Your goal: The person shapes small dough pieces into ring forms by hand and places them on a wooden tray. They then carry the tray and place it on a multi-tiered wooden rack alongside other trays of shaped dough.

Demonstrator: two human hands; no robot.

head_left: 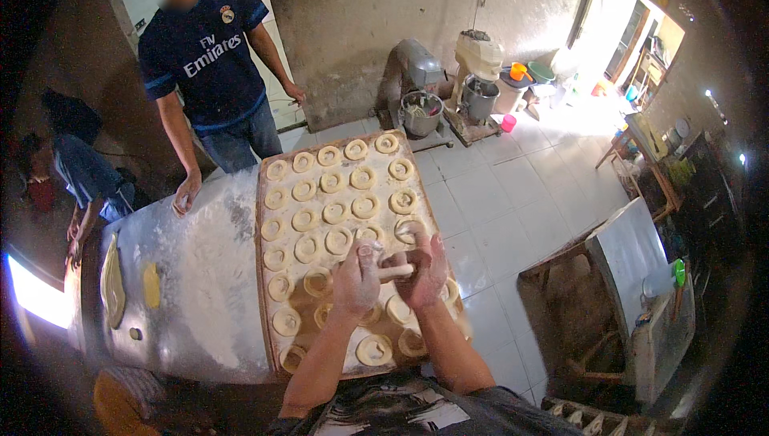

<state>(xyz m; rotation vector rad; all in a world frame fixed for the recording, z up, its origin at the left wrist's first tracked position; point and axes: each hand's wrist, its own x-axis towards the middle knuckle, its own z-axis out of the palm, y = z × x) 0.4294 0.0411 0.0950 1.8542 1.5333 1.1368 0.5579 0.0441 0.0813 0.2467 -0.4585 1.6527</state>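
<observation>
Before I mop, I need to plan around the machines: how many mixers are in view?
2: a grey mixer by the wall, and a cream mixer just right of it. The picture's dark edges could hide more.

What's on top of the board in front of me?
The board carries rows of dough rings and some white powder. Your left hand and right hand, with a dough strip between them, cover part of it; whatever lies beneath can't be seen.
</observation>
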